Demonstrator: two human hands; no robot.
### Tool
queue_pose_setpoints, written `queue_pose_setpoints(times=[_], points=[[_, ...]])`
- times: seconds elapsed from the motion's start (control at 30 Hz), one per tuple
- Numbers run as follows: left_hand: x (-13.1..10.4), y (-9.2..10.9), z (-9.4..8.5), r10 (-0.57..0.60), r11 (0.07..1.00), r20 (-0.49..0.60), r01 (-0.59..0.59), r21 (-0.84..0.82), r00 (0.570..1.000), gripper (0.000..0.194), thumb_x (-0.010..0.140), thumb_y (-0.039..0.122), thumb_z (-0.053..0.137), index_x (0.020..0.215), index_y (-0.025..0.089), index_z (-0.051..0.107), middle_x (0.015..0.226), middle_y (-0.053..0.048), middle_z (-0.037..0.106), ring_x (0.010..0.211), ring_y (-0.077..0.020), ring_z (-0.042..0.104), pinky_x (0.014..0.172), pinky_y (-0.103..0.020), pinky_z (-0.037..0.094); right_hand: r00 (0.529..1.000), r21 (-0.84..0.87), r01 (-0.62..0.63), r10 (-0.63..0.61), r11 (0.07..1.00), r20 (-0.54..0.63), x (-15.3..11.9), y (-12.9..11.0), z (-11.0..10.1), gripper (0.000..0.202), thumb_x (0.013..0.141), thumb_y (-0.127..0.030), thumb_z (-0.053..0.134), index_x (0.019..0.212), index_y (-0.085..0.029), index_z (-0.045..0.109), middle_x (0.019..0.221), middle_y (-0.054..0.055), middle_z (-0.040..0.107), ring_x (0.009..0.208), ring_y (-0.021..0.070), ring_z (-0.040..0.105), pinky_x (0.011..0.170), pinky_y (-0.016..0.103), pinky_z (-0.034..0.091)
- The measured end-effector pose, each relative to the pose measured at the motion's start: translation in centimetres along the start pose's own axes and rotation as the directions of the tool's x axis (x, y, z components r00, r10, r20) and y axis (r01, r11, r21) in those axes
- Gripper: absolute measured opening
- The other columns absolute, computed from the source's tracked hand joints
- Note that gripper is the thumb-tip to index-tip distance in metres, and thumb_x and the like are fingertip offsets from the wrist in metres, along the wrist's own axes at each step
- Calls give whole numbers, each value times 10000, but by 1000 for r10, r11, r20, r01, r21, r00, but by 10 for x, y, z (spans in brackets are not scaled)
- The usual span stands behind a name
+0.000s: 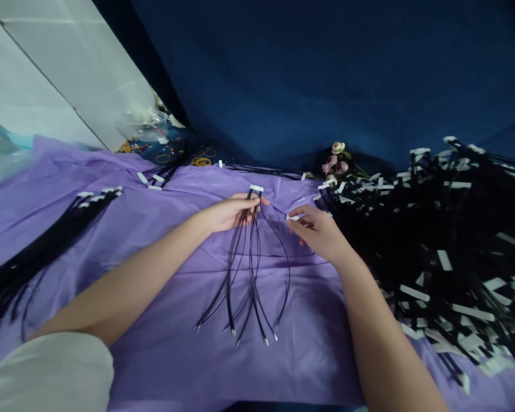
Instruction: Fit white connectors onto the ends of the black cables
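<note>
Near the middle, my left hand (236, 213) pinches several thin black cords (252, 274) just below their white tag (256, 188). The cords hang down and fan out over the purple cloth (154, 355), with small metallic tips at their lower ends. To the right, my right hand (313, 226) has its thumb and fingers closed on a small white tag (292, 217). Whether a cord hangs from that tag is unclear. The two hands are apart.
A large heap of black cords with white tags (444, 260) covers the right side. A neat bundle of tagged cords (55, 240) lies at the left. Farther back are artificial flowers (335, 163), yellow rubber bands (201, 162) and a clear plastic bag (143, 123).
</note>
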State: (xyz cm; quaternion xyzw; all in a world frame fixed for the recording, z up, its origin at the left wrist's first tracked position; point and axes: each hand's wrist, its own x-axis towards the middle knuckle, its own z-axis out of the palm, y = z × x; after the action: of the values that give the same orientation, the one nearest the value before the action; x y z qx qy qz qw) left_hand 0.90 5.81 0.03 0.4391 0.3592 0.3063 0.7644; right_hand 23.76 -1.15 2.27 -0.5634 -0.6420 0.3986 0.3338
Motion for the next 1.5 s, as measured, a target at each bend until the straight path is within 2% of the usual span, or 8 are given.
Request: queue_pose_setpoints(times=[0.23,0.43,0.63,0.83,1.2,1.27,1.4,1.5], points=[[-10,-10,32,-57,998,106,59,-19,993,343,793,260,644,1117,168,580,569,44,499,449,-99,523,402,-193,400,974,-188,53,-92,981,-205,3,13,-18,116,787,-274,586,852,-202,650,703,20,674,623,143,615,636,257,464],[-9,-6,27,-126,992,97,127,-9,987,476,862,574,431,1063,185,618,396,49,379,333,-135,429,336,-214,339,981,-444,-17,-71,896,-182,3,12,-17,109,790,-274,589,841,-234,676,766,24,705,665,160,618,677,275,445],[-7,-2,28,-188,973,159,206,-103,969,240,811,269,527,951,110,641,491,-9,511,414,-143,520,399,-223,388,997,-510,-44,6,859,-77,1,4,-9,119,771,-315,627,844,-245,689,768,34,700,731,184,631,623,262,407],[-4,-5,21,-209,962,207,240,-135,956,286,739,117,490,988,106,631,503,-20,532,441,-148,531,441,-247,432,997,-627,-71,33,776,-72,-1,-2,-3,133,751,-316,665,867,-253,680,780,38,682,666,176,598,525,250,319],[-2,-7,23,-231,938,181,269,-220,956,161,738,79,478,836,136,593,504,37,366,401,-68,354,415,-178,373,971,-588,95,-204,803,-121,-2,-8,15,173,882,-228,520,1005,-230,642,944,60,677,801,199,627,653,273,394],[-2,-6,25,-252,923,166,288,-253,953,102,803,150,487,810,134,587,510,40,342,397,-65,333,393,-167,347,959,-550,149,-255,822,-121,-3,-11,20,178,893,-232,510,1013,-225,641,946,58,681,803,195,627,674,272,409],[-1,-4,28,-308,900,132,334,-280,942,237,882,317,501,757,133,580,499,40,327,393,-69,336,360,-161,321,929,-508,248,-352,825,-118,-4,-13,30,198,908,-245,504,1044,-239,647,994,49,673,880,198,618,727,275,428],[0,-6,28,-288,909,119,310,-279,950,166,867,225,535,743,127,584,486,48,318,390,-61,344,364,-149,330,926,-508,265,-363,820,-103,-4,-12,36,208,913,-242,496,1059,-235,645,1000,49,669,909,203,611,743,284,435]])
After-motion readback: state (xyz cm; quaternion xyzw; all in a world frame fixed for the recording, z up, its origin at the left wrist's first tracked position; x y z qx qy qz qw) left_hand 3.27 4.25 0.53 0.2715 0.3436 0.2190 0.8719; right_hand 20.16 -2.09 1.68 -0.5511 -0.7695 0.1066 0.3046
